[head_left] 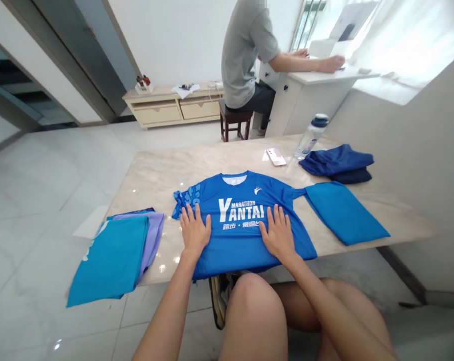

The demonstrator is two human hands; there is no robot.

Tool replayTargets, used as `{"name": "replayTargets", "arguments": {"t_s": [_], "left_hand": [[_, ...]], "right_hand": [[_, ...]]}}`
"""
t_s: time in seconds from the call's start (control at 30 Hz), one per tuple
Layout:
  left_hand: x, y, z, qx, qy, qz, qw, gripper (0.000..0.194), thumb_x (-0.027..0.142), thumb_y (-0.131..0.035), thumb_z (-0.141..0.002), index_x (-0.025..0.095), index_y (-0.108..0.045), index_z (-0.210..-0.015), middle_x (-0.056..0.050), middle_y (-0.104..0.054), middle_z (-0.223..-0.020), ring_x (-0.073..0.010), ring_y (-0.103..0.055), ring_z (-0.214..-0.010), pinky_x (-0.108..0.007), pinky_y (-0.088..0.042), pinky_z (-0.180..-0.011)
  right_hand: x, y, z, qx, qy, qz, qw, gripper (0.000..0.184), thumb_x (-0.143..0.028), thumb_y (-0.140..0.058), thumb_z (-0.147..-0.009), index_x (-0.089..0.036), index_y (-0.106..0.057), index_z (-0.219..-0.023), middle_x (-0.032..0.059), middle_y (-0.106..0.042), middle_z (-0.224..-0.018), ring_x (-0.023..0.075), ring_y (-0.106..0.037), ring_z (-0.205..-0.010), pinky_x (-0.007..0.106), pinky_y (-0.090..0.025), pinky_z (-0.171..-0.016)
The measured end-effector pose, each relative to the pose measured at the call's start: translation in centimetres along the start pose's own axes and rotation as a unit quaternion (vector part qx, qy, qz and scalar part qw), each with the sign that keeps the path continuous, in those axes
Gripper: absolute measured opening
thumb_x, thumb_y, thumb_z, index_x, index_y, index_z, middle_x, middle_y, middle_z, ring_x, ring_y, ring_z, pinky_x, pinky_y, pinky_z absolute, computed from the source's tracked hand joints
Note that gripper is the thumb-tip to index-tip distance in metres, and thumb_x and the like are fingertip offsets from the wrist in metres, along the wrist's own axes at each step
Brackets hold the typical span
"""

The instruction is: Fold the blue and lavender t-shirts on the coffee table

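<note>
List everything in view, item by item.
marble table: one, cream, in front of the person
Yantai Marathon T-shirt: one, bright blue, flat on the table
folded garment: one, teal, table's left end, overhanging
folded garment: one, lavender, beneath the teal one
folded fabric: one, blue, right of the T-shirt
fabric pile: one, dark blue, far right
water bottle: one, clear, dark cap, far side
phone: one, pale, far side
co-worker: one, grey top, seated at a white desk
low cabinet: one, cream, by the wall
left hand: one, flat on the T-shirt
right hand: one, flat on the T-shirt
</note>
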State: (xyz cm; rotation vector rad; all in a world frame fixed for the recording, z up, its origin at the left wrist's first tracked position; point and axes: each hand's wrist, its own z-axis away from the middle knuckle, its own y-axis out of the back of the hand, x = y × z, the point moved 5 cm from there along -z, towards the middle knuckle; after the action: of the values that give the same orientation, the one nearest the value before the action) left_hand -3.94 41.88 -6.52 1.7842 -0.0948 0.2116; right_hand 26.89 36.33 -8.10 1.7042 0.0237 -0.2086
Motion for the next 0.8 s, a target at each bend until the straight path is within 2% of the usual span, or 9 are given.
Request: {"name": "replayTargets", "arguments": {"t_s": [0.13, 0.23, 0.33, 0.4, 0.47, 0.57, 0.67, 0.73, 0.8], "left_hand": [[-0.5, 2.3, 3.9, -0.001, 0.023, -0.049, 0.999, 0.071, 0.046, -0.044, -0.111, 0.006, -0.049, -0.169, -0.028, -0.041, -0.177, -0.0459, -0.037, -0.166, -0.063, -0.034, -0.133], [-1.3, 4.6, 7.5, -0.025, 0.039, -0.104, 0.994, 0.069, 0.043, -0.041, -0.111, 0.000, -0.055, -0.162, -0.033, -0.051, -0.169, -0.0492, -0.049, -0.157, -0.068, -0.038, -0.128], [-1.7, 6.8, 10.0, -0.029, 0.029, -0.144, 0.989, 0.066, 0.041, -0.040, -0.110, -0.005, -0.066, -0.149, -0.037, -0.062, -0.154, -0.0509, -0.060, -0.145, -0.074, -0.037, -0.124], [-1.3, 7.4, 10.4, -0.036, -0.020, -0.132, 0.990, 0.063, 0.039, -0.038, -0.110, -0.001, -0.067, -0.150, -0.033, -0.062, -0.157, -0.0471, -0.059, -0.148, -0.070, -0.035, -0.128], [-0.7, 6.8, 10.1, -0.082, -0.058, -0.091, 0.991, 0.063, 0.039, -0.037, -0.111, 0.005, -0.063, -0.157, -0.026, -0.058, -0.165, -0.0410, -0.054, -0.156, -0.063, -0.037, -0.131], [0.0, 4.6, 9.0, -0.142, -0.054, -0.045, 0.987, 0.066, 0.041, -0.039, -0.111, 0.011, -0.053, -0.168, -0.020, -0.044, -0.177, -0.0380, -0.043, -0.165, -0.060, -0.039, -0.132], [0.2, 3.0, 7.6, -0.110, -0.050, -0.039, 0.992, 0.068, 0.041, -0.037, -0.112, 0.014, -0.043, -0.174, -0.015, -0.033, -0.183, -0.0381, -0.029, -0.171, -0.066, -0.027, -0.137], [0.0, 2.4, 6.5, -0.084, -0.058, -0.036, 0.994, 0.067, 0.042, -0.035, -0.113, 0.017, -0.041, -0.175, -0.013, -0.033, -0.184, -0.0372, -0.026, -0.172, -0.066, -0.022, -0.139], [-0.2, 1.9, 5.0, -0.077, -0.065, -0.030, 0.994, 0.067, 0.043, -0.034, -0.113, 0.018, -0.040, -0.176, -0.012, -0.033, -0.184, -0.0371, -0.026, -0.173, -0.065, -0.020, -0.140]], "right_hand": [[-0.8, 0.8, 3.1, -0.024, 0.002, 0.000, 1.000, 0.070, -0.046, -0.039, -0.115, -0.009, -0.041, -0.175, 0.0229, -0.027, -0.184, 0.0387, -0.026, -0.171, 0.056, -0.023, -0.137], [-0.8, 2.4, 6.4, -0.044, 0.018, 0.001, 0.999, 0.070, -0.047, -0.043, -0.114, -0.009, -0.044, -0.173, 0.0239, -0.032, -0.182, 0.0400, -0.030, -0.170, 0.057, -0.029, -0.134], [-0.3, 4.9, 8.1, -0.063, 0.020, 0.003, 0.998, 0.058, -0.040, -0.042, -0.113, -0.007, -0.065, -0.154, 0.0282, -0.057, -0.164, 0.0417, -0.053, -0.153, 0.055, -0.045, -0.120], [-0.1, 6.7, 7.4, -0.058, 0.014, -0.003, 0.998, 0.051, -0.032, -0.038, -0.112, -0.007, -0.075, -0.138, 0.0278, -0.071, -0.144, 0.0392, -0.064, -0.139, 0.051, -0.050, -0.113], [-0.6, 7.6, 5.9, -0.051, 0.037, -0.019, 0.998, 0.051, -0.026, -0.035, -0.112, -0.008, -0.074, -0.139, 0.0250, -0.073, -0.144, 0.0357, -0.062, -0.143, 0.048, -0.048, -0.117], [-1.8, 6.2, 3.4, -0.085, 0.070, -0.035, 0.993, 0.057, -0.028, -0.036, -0.114, -0.011, -0.058, -0.164, 0.0179, -0.053, -0.171, 0.0320, -0.041, -0.165, 0.048, -0.034, -0.132], [-2.0, 3.3, 1.9, -0.100, 0.042, -0.021, 0.994, 0.065, -0.039, -0.035, -0.116, -0.016, -0.041, -0.176, 0.0113, -0.029, -0.185, 0.0336, -0.024, -0.173, 0.054, -0.021, -0.139], [-1.8, 2.0, 1.1, -0.078, 0.034, -0.013, 0.996, 0.067, -0.043, -0.032, -0.117, -0.018, -0.036, -0.178, 0.0098, -0.022, -0.187, 0.0329, -0.018, -0.174, 0.055, -0.015, -0.140], [-1.5, 1.2, -0.2, -0.066, 0.036, -0.010, 0.997, 0.068, -0.047, -0.029, -0.117, -0.018, -0.035, -0.179, 0.0103, -0.022, -0.187, 0.0322, -0.017, -0.175, 0.056, -0.013, -0.141]]}}
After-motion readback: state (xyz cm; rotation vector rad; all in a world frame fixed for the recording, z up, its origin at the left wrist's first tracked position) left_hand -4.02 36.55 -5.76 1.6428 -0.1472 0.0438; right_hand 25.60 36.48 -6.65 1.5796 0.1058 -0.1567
